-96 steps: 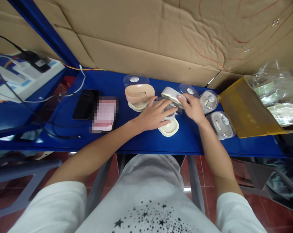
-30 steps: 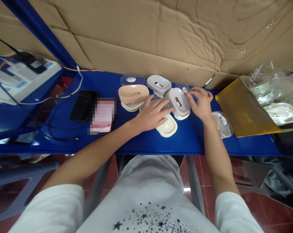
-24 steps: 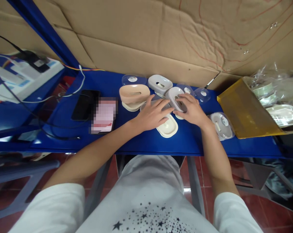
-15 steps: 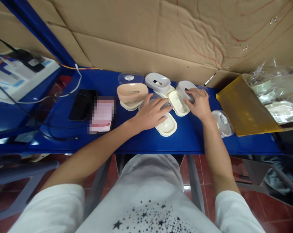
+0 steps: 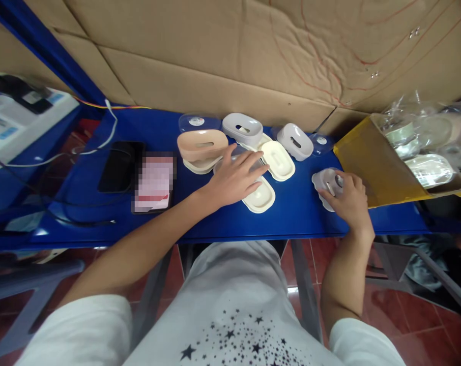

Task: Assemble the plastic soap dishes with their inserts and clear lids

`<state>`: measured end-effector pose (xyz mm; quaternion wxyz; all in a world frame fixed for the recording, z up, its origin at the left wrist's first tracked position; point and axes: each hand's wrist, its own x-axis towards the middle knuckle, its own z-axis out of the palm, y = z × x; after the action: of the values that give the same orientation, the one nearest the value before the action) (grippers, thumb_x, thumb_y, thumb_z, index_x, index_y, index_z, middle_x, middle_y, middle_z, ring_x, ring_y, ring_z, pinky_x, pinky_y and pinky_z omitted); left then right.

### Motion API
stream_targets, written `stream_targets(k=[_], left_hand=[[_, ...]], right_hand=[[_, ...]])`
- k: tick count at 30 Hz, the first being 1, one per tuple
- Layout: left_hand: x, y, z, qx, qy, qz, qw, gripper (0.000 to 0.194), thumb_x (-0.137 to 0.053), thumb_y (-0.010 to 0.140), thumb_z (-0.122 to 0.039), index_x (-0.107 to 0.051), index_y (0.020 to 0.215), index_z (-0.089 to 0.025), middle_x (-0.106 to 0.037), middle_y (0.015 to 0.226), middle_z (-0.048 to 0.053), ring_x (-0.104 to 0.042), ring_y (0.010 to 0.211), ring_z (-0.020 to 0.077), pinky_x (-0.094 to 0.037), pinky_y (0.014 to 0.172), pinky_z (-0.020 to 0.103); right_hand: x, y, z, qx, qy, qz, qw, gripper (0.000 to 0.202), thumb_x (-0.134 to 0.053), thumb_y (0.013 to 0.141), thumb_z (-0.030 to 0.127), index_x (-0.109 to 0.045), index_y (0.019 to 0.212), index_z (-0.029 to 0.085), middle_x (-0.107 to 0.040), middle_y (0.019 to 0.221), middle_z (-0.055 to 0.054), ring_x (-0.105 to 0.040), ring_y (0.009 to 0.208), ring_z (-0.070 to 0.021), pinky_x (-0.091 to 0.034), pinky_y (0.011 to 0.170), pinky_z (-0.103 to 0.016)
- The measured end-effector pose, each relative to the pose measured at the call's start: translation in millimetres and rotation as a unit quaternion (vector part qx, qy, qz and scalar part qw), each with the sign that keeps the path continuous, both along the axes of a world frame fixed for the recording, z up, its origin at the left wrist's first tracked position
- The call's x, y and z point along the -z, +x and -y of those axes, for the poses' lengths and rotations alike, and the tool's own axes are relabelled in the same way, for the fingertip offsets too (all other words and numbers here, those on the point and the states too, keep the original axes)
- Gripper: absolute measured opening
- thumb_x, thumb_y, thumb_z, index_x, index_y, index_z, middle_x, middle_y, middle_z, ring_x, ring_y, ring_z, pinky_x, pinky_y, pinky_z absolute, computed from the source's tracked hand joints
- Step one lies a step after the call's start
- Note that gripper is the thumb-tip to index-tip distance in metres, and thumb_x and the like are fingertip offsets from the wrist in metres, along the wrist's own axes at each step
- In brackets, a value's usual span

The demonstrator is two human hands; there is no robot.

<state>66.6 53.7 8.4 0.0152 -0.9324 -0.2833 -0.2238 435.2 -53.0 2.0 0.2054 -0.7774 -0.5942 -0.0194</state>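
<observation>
My left hand [image 5: 235,175] lies flat, fingers spread, on a clear lid resting over a cream tray [image 5: 259,196] on the blue table [image 5: 200,223]. My right hand [image 5: 349,199] grips a clear-lidded soap case [image 5: 325,182] near the table's right front. Behind them stand a beige soap box [image 5: 202,144], a grey soap box [image 5: 242,128], a cream tray [image 5: 278,159] and another grey soap box [image 5: 294,140].
A black phone [image 5: 118,165] and a pink card stack [image 5: 153,182] lie at the left with cables. A yellow bin [image 5: 371,157] with bagged parts sits at the right. A cardboard wall [image 5: 215,61] backs the table. Clear lids [image 5: 194,122] lie at the back.
My right hand set the grey soap box down at the back, leaving its cream tray uncovered, then moved right and down onto the clear-lidded case. My left hand stayed put.
</observation>
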Motion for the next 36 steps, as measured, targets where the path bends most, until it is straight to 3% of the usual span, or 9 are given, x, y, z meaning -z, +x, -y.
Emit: stream_targets(k=[4, 8, 12, 17, 21, 24, 28, 32, 36], left_hand=[[2.2, 0.0, -1.2, 0.002, -0.001, -0.009, 1.0, 0.04, -0.061, 0.104, -0.026, -0.067, 0.144, -0.022, -0.056, 0.159, 0.021, -0.058, 0.142, 0.039, -0.028, 0.123, 0.072], [3.8, -2.5, -5.0, -0.013, 0.009, -0.011, 1.0, 0.037, -0.058, 0.106, -0.027, -0.068, 0.141, -0.022, -0.056, 0.159, 0.02, -0.058, 0.142, 0.038, -0.029, 0.123, 0.071], [4.9, -3.2, -6.1, -0.007, -0.002, -0.006, 1.0, 0.037, -0.059, 0.105, -0.026, -0.068, 0.141, -0.022, -0.056, 0.16, 0.02, -0.057, 0.142, 0.0393, -0.029, 0.123, 0.072], [4.8, 4.8, 2.8, 0.008, 0.012, 0.002, 1.0, 0.043, -0.063, 0.103, -0.025, -0.065, 0.147, -0.023, -0.057, 0.159, 0.02, -0.057, 0.144, 0.0398, -0.027, 0.124, 0.075], [2.3, 12.8, 15.2, 0.06, 0.059, 0.001, 0.996, 0.043, -0.061, 0.105, -0.026, -0.063, 0.148, -0.026, -0.058, 0.161, 0.015, -0.056, 0.145, 0.0356, -0.028, 0.126, 0.072], [0.4, 11.0, 16.0, 0.054, 0.073, 0.001, 0.996, 0.037, -0.059, 0.107, -0.028, -0.066, 0.143, -0.027, -0.058, 0.16, 0.014, -0.057, 0.144, 0.0342, -0.028, 0.126, 0.071], [-2.4, 1.0, 5.9, 0.017, 0.06, 0.007, 0.998, 0.034, -0.059, 0.107, -0.028, -0.068, 0.139, -0.024, -0.058, 0.159, 0.018, -0.057, 0.145, 0.0364, -0.027, 0.126, 0.073], [-5.5, -4.9, -0.3, -0.003, 0.055, 0.022, 0.998, 0.032, -0.055, 0.11, -0.031, -0.069, 0.137, -0.024, -0.059, 0.158, 0.017, -0.057, 0.144, 0.0353, -0.023, 0.127, 0.073], [-5.8, -4.9, -0.4, -0.005, 0.044, 0.035, 0.998, 0.029, -0.056, 0.109, -0.03, -0.071, 0.133, -0.023, -0.061, 0.155, 0.017, -0.058, 0.142, 0.035, -0.022, 0.128, 0.072]], right_hand=[[-1.0, -12.8, -32.6, -0.09, 0.056, -0.129, 0.986, 0.058, -0.062, 0.096, 0.065, -0.064, 0.14, 0.027, -0.07, 0.14, -0.016, -0.069, 0.128, -0.0377, -0.056, 0.106, -0.062], [-0.7, -14.4, -59.0, -0.104, 0.079, -0.085, 0.988, 0.055, -0.06, 0.097, 0.066, -0.065, 0.136, 0.027, -0.069, 0.142, -0.015, -0.064, 0.133, -0.0381, -0.049, 0.113, -0.067], [3.9, -10.8, -56.0, -0.123, 0.039, -0.13, 0.983, 0.057, -0.075, 0.085, 0.069, -0.068, 0.126, 0.03, -0.07, 0.138, -0.011, -0.062, 0.132, -0.0389, -0.044, 0.116, -0.068], [11.6, -13.4, -50.3, -0.101, 0.025, -0.276, 0.955, 0.051, -0.066, 0.094, 0.069, -0.067, 0.127, 0.029, -0.075, 0.126, -0.009, -0.07, 0.117, -0.0323, -0.058, 0.102, -0.054], [15.9, -11.2, -57.0, -0.043, 0.094, -0.189, 0.977, 0.049, -0.069, 0.092, 0.063, -0.069, 0.125, 0.027, -0.075, 0.13, -0.011, -0.07, 0.121, -0.0326, -0.055, 0.106, -0.055], [12.3, -10.4, -52.6, -0.008, 0.1, -0.092, 0.991, 0.047, -0.067, 0.093, 0.058, -0.07, 0.125, 0.025, -0.076, 0.132, -0.014, -0.07, 0.122, -0.0365, -0.049, 0.11, -0.062], [8.4, -32.4, -22.6, -0.07, 0.106, -0.004, 0.992, 0.038, -0.056, 0.104, 0.055, -0.073, 0.124, 0.028, -0.073, 0.138, -0.012, -0.065, 0.131, -0.0364, -0.044, 0.112, -0.06], [16.6, -67.7, 10.0, -0.124, 0.062, 0.097, 0.986, 0.046, -0.055, 0.107, 0.059, -0.073, 0.13, 0.023, -0.077, 0.128, -0.014, -0.068, 0.118, -0.0358, -0.043, 0.105, -0.054], [21.1, -80.0, 15.5, -0.126, 0.048, 0.119, 0.984, 0.047, -0.052, 0.11, 0.056, -0.073, 0.134, 0.022, -0.079, 0.126, -0.013, -0.068, 0.116, -0.0333, -0.038, 0.104, -0.049]])
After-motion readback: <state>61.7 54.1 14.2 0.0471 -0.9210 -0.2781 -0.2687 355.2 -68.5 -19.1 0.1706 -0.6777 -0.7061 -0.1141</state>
